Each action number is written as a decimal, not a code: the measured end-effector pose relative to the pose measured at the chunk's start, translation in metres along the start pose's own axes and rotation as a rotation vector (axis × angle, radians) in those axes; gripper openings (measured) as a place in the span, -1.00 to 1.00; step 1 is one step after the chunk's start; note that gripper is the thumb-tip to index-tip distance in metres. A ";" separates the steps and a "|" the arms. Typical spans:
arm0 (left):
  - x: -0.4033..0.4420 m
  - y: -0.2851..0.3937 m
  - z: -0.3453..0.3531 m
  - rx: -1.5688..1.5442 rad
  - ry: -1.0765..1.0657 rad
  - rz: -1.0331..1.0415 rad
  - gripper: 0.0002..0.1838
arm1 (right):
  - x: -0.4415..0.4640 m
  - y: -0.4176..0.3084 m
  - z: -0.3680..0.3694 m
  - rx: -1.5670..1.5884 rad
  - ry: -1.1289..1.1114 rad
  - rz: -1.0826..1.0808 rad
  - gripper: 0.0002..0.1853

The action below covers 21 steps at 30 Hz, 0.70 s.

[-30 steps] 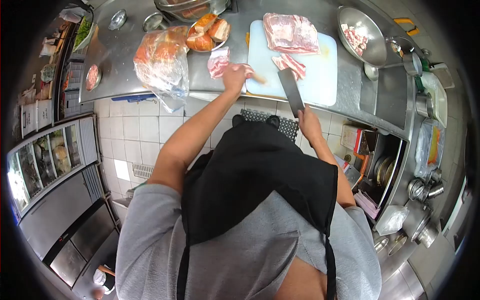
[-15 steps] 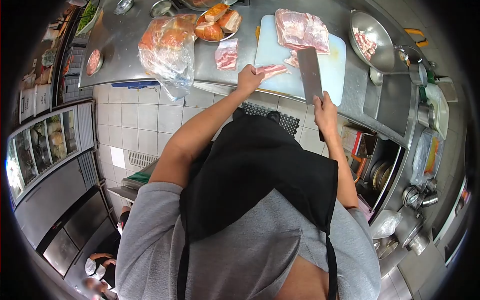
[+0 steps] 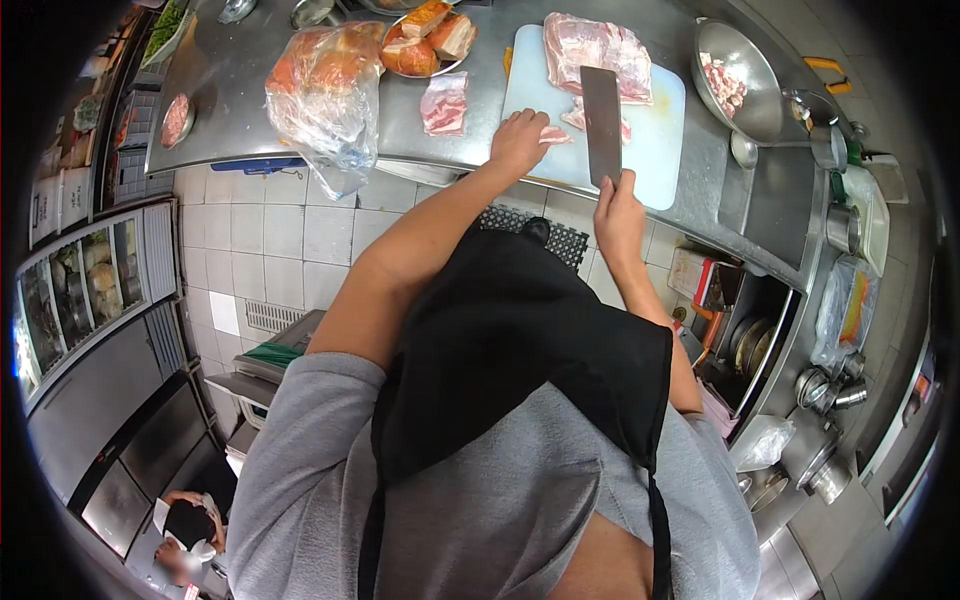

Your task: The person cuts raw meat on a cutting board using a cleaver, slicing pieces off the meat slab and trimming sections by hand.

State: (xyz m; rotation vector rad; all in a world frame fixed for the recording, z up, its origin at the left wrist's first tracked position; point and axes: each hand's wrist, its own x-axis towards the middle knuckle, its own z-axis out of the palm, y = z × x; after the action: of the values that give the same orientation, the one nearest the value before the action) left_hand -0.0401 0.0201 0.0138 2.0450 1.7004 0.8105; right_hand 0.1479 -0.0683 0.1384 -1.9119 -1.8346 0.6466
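In my right hand (image 3: 620,208) is the handle of a broad cleaver (image 3: 602,125), its blade pointing away from me over the white cutting board (image 3: 657,140). My left hand (image 3: 519,143) is at the board's left edge, with curled fingers on a strip of pork belly (image 3: 555,135); most of the strip is hidden under them. Small meat pieces (image 3: 575,116) lie beside the blade, partly behind it. A large slab of raw pork belly (image 3: 597,57) rests at the back of the board. Left of the board, another flat piece of pork (image 3: 444,104) lies on the steel counter.
A plastic bag of meat (image 3: 325,90) and a bowl of browned pork chunks (image 3: 430,42) stand to the left. To the right is a steel bowl (image 3: 755,85) with cut meat. A small bowl of minced meat (image 3: 177,120) sits far left. Another person (image 3: 190,525) is at lower left.
My left hand has moved forward and right over the strip, covering more of it. The cleaver has shifted left, closer to my left hand, with my right hand slightly farther forward.
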 end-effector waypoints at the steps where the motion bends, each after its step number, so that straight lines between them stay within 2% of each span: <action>1: 0.000 -0.002 0.000 0.002 -0.024 0.012 -0.82 | 0.001 0.015 0.015 -0.073 -0.086 -0.022 -0.79; 3: 0.001 -0.005 0.000 -0.002 -0.076 0.040 -0.82 | 0.003 0.047 0.047 -0.222 -0.255 -0.058 -0.78; 4: 0.001 -0.004 0.001 0.007 -0.087 0.058 -0.82 | 0.002 0.053 0.048 -0.184 -0.261 -0.006 -0.76; 6: 0.004 -0.005 0.000 0.029 -0.093 0.080 -0.80 | 0.019 0.066 0.041 -0.117 -0.238 -0.073 -0.76; 8: 0.002 0.000 -0.001 0.021 -0.146 0.022 -0.81 | 0.010 0.078 0.028 -0.080 -0.244 -0.038 -0.75; 10: 0.007 -0.002 -0.005 0.003 -0.164 0.008 -0.76 | 0.004 0.072 0.014 -0.123 -0.217 -0.011 -0.76; 13: -0.003 -0.006 -0.010 -0.101 -0.076 0.094 -0.69 | -0.001 0.054 -0.004 -0.084 -0.159 -0.006 -0.76; 16: -0.011 -0.004 -0.022 -0.070 -0.046 0.035 -0.59 | 0.001 0.022 -0.013 -0.010 -0.087 -0.014 -0.76; 18: -0.006 -0.009 -0.020 -0.073 -0.072 0.050 -0.59 | 0.000 0.013 0.006 -0.044 -0.095 -0.004 -0.78; 20: -0.010 -0.012 -0.007 -0.040 -0.148 0.067 -0.55 | -0.001 0.057 0.059 -0.204 -0.241 -0.057 -0.82; 21: -0.006 -0.020 -0.001 0.006 -0.196 0.085 -0.51 | 0.001 0.051 0.053 -0.194 -0.264 -0.026 -0.81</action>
State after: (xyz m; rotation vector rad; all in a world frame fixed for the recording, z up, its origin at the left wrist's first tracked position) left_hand -0.0567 0.0179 0.0016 2.1363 1.5207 0.6081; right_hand 0.1576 -0.0710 0.0657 -1.9991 -2.1507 0.7687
